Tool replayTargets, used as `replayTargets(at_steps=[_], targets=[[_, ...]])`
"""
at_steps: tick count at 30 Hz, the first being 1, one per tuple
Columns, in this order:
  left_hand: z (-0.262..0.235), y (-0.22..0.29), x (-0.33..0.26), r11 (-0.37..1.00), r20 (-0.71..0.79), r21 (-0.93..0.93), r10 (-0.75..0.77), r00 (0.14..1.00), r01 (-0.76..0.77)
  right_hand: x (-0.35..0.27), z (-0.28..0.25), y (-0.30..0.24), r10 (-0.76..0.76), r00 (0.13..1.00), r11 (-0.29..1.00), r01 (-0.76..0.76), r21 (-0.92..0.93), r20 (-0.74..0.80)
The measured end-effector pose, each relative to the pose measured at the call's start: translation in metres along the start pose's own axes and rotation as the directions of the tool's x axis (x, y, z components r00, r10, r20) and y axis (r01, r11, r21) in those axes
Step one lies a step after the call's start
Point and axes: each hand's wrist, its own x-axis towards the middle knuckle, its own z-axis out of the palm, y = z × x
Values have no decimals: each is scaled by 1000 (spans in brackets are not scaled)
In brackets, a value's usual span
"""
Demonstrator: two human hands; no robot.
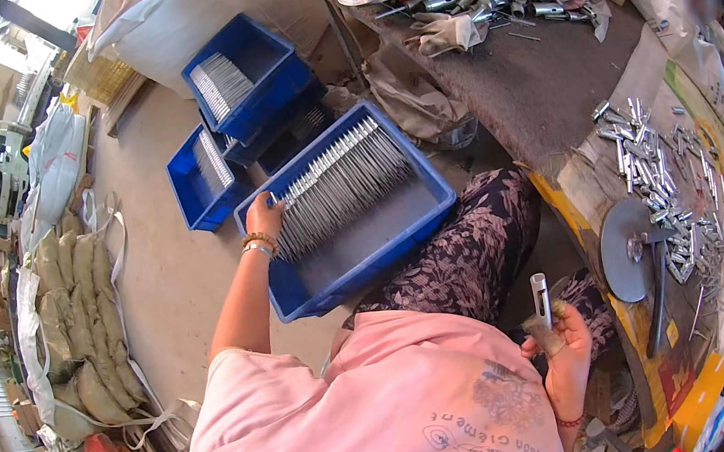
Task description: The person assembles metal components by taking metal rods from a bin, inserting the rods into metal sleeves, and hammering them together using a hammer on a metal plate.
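Single head view, worn fisheye camera looking steeply down from above the person's own pink-shirted torso, close enough that the shirt fills the lower middle. It faces forward and down: left hand (pixel 263 214) reaches out to a blue crate (pixel 435 216) on the floor ahead-left, right hand (pixel 565 350) sits low and near the lens, worktop (pixel 545 80) curving off beyond and to the right of it. Straight edges bend toward the dark round rim; no second view to overlap.
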Motion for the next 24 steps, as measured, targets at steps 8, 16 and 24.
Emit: replayTargets(at_steps=[8, 16, 24], targets=[[-23, 77, -25, 935, 181, -287, -158, 971, 206, -3, -5, -5, -1, 999, 1000, 0, -24, -40], [-47, 263, -151, 99, 437, -879, 554, 709, 466, 30, 37, -28, 17, 966, 998, -31, 50, 257], [-31, 374, -239, 92, 386, -838, 797, 464, 539, 18, 38, -39, 33, 947, 957, -122, 262, 321]])
